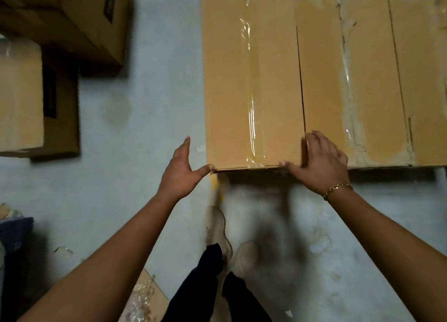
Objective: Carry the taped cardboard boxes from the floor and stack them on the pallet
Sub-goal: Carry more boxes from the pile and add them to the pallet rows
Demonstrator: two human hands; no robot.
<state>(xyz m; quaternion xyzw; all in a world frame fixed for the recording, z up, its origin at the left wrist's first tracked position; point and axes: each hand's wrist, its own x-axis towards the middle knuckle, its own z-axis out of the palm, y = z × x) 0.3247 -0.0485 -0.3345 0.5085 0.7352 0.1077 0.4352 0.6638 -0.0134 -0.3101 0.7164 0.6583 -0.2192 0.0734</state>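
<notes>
My left hand (181, 170) was open, thumb touching the box (242, 79) at a near corner. My right hand (323, 163) lay flat on the other corner, gripping nothing.

Five cardboard boxes: three side by side at upper right, namely left box (229, 79), middle box (321, 79) and right box (425, 67) (cut by the frame), and two at upper left, dark box (72, 19) and pale-topped box (19, 92). Two hands: left hand (179, 171), right hand (324, 167). Two shoes (217, 227). One bracelet (338, 188).

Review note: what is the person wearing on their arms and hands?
No sleeves show on the left forearm or right forearm; the left hand and right hand are ungloved. A gold chain bracelet sits on the right wrist; the left wrist is bare.
</notes>
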